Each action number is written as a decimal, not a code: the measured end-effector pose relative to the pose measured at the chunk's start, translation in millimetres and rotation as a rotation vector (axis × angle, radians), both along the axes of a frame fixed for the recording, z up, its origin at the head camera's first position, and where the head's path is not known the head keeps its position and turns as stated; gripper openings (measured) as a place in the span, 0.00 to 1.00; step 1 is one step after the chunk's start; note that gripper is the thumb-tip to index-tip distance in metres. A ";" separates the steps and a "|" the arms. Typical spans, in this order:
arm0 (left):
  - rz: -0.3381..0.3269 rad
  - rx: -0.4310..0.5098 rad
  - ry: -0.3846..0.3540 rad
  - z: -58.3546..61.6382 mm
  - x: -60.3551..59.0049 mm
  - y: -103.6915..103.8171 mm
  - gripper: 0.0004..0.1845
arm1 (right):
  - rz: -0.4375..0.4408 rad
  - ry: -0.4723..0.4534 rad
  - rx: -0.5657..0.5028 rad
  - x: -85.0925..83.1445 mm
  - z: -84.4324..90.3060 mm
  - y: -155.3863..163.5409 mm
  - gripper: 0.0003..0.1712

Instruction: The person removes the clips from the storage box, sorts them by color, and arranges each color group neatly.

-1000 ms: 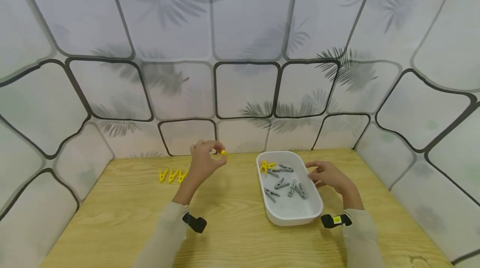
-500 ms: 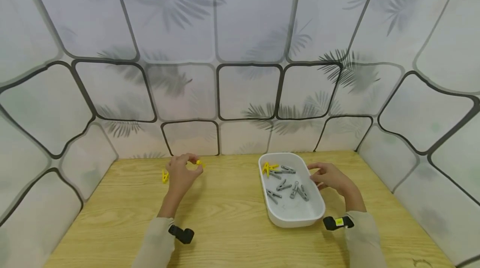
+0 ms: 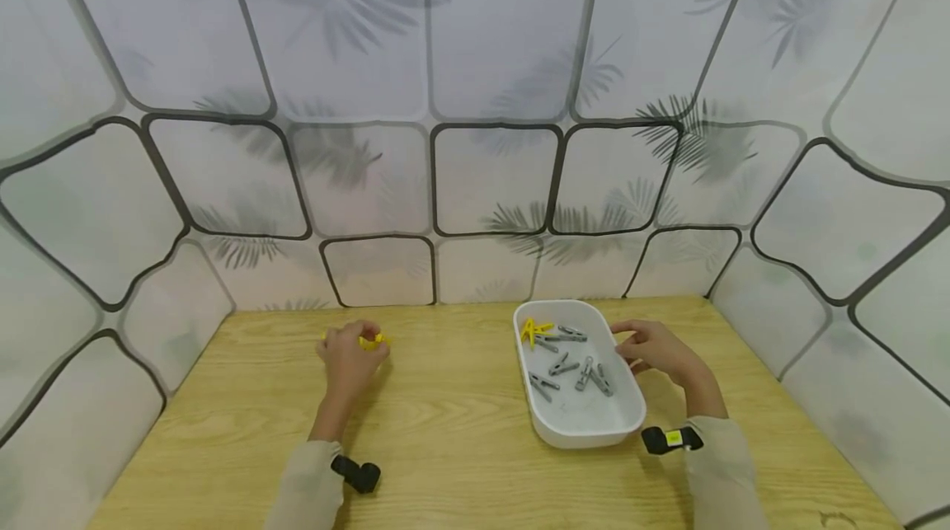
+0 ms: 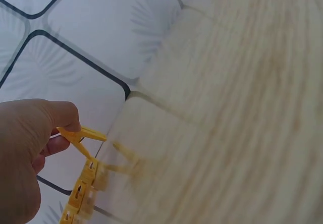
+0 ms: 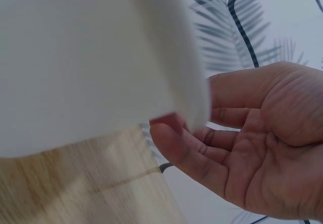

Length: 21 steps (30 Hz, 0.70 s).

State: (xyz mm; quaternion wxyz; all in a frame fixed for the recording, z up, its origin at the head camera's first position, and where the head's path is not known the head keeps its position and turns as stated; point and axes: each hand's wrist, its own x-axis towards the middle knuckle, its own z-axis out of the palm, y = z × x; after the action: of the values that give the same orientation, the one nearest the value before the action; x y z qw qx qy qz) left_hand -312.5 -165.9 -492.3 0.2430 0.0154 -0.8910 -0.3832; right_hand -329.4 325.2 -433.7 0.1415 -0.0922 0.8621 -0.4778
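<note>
Toward the back left of the table, my left hand [image 3: 347,365] pinches a yellow clothespin [image 4: 83,139] between thumb and fingers. In the left wrist view the clothespin is close over the table, at the end of a row of yellow clothespins [image 4: 77,192]. From the head, my left hand hides most of that row. On the right, my right hand [image 3: 656,353] holds the side of a white plastic tray [image 3: 586,438], thumb low at its edge and fingers behind it. Several grey clothespins [image 3: 584,373] and a few yellow clothespins [image 3: 531,332] lie inside the tray.
The light wood-grain table [image 3: 445,464] ends at the back against a patterned wall covering [image 3: 490,175], which also closes in both sides. A black wrist camera [image 3: 358,476] sits on the left sleeve, and another wrist camera [image 3: 671,439] on the right.
My left hand has moved left and down with the yellow clothespin, from the middle of the table to the yellow row. The right hand stays at the tray.
</note>
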 end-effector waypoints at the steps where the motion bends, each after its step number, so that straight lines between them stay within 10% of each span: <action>1: 0.003 0.000 -0.003 -0.9 0.5 -0.2 0.12 | 0.003 0.001 -0.002 -0.1 -0.2 0.2 0.30; 21: 0.070 -0.059 -0.103 -6.2 -0.8 5.8 0.08 | -0.003 0.000 0.001 -0.3 1.2 -0.4 0.30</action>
State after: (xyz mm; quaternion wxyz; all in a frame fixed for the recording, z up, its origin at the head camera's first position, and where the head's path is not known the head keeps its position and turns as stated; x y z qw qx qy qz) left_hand -313.3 -160.1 -498.5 0.2106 0.0592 -0.9121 -0.3468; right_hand -329.7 324.8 -432.5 0.1408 -0.0908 0.8624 -0.4776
